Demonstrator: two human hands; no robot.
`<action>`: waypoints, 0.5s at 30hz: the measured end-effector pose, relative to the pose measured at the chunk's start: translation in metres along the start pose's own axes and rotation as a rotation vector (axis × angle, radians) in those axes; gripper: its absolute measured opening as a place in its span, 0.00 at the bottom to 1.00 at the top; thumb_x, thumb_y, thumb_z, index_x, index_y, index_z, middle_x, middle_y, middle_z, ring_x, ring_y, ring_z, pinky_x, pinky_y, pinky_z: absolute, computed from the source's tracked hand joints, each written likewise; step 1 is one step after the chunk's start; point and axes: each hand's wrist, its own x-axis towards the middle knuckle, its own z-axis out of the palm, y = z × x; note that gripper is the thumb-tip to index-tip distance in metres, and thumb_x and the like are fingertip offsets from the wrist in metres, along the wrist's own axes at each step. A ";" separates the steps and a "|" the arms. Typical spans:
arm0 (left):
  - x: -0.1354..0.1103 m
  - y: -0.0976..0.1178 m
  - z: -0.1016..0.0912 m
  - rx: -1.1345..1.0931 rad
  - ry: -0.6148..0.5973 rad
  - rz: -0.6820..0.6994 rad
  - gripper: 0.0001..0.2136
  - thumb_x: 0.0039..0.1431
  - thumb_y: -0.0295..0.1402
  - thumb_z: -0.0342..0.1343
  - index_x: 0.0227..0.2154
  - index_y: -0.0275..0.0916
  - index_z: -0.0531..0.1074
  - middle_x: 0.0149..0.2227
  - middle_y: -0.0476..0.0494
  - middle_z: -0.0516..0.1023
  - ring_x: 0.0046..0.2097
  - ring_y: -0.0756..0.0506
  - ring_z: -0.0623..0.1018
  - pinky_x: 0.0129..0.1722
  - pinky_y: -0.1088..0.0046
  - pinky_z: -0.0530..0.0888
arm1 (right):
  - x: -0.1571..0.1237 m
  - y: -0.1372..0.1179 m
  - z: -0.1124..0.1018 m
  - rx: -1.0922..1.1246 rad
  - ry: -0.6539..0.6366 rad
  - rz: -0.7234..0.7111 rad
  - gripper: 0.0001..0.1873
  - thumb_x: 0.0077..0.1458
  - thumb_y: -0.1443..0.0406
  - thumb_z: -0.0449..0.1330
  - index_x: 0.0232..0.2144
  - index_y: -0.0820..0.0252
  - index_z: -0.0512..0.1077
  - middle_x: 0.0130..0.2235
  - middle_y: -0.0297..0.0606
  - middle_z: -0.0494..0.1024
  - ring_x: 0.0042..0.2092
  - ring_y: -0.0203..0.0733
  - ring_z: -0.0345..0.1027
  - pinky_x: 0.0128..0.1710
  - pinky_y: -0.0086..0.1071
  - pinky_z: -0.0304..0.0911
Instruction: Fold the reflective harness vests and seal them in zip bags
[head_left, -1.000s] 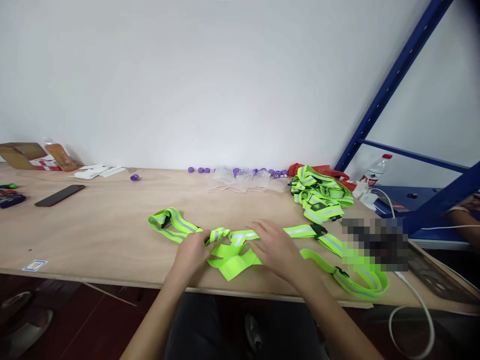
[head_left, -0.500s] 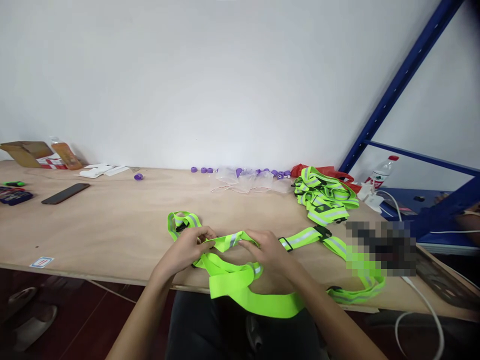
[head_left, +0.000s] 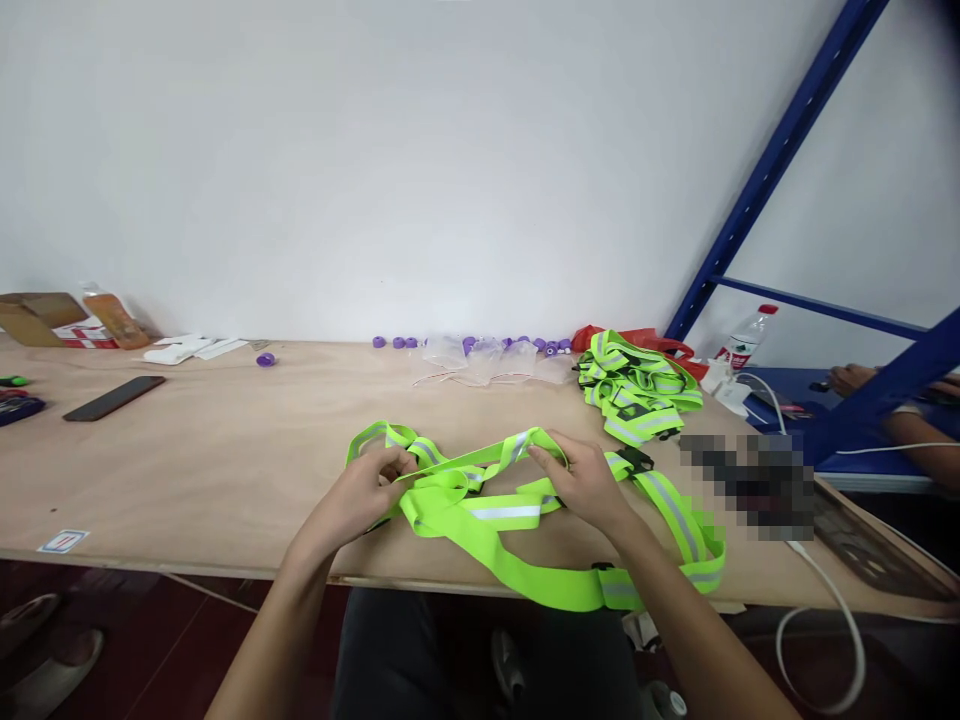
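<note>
A neon-green reflective strap (head_left: 517,562) with silver stripes and black buckles lies looped along the table's front edge. My left hand (head_left: 367,497) pinches one part of it between thumb and fingers. Farther right, my right hand (head_left: 583,477) grips another part, and a narrow length stretches between the two hands, raised a little. One loop rests on the table beyond my left hand. To the right, the band curves round past a black buckle (head_left: 634,459) and passes under my right forearm. My palms hide some of the strap.
A heap of similar green straps (head_left: 637,385) sits at the back right by a red bag (head_left: 592,336). Clear plastic bags (head_left: 480,360) and several purple rolls lie along the wall. A phone (head_left: 114,398) is at left. Beyond the blue frame (head_left: 765,185), another person's hand (head_left: 851,378) shows.
My hands have moved apart, the right one going right and slightly up, drawing the strap between them longer. The strap's hanging front part now lies nearer the table edge. The view has shifted slightly.
</note>
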 end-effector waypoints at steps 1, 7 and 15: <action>0.001 0.002 0.000 -0.027 -0.015 0.001 0.06 0.56 0.35 0.58 0.28 0.41 0.76 0.30 0.46 0.78 0.33 0.43 0.76 0.31 0.71 0.70 | 0.000 0.000 0.000 -0.013 0.016 -0.002 0.18 0.65 0.55 0.52 0.26 0.57 0.66 0.26 0.33 0.71 0.27 0.38 0.61 0.29 0.30 0.55; 0.006 0.007 0.012 -0.308 -0.081 -0.119 0.10 0.54 0.41 0.62 0.33 0.40 0.77 0.32 0.41 0.82 0.30 0.42 0.78 0.24 0.72 0.70 | 0.006 0.011 0.010 -0.142 0.028 0.070 0.14 0.65 0.57 0.52 0.30 0.57 0.69 0.26 0.33 0.73 0.28 0.40 0.65 0.29 0.31 0.58; 0.015 0.011 0.030 -0.638 0.159 -0.139 0.18 0.48 0.37 0.62 0.43 0.38 0.73 0.25 0.49 0.79 0.21 0.49 0.73 0.20 0.77 0.66 | -0.022 -0.033 0.022 -0.232 0.366 -0.244 0.05 0.63 0.62 0.58 0.38 0.56 0.70 0.33 0.40 0.75 0.37 0.45 0.71 0.38 0.37 0.65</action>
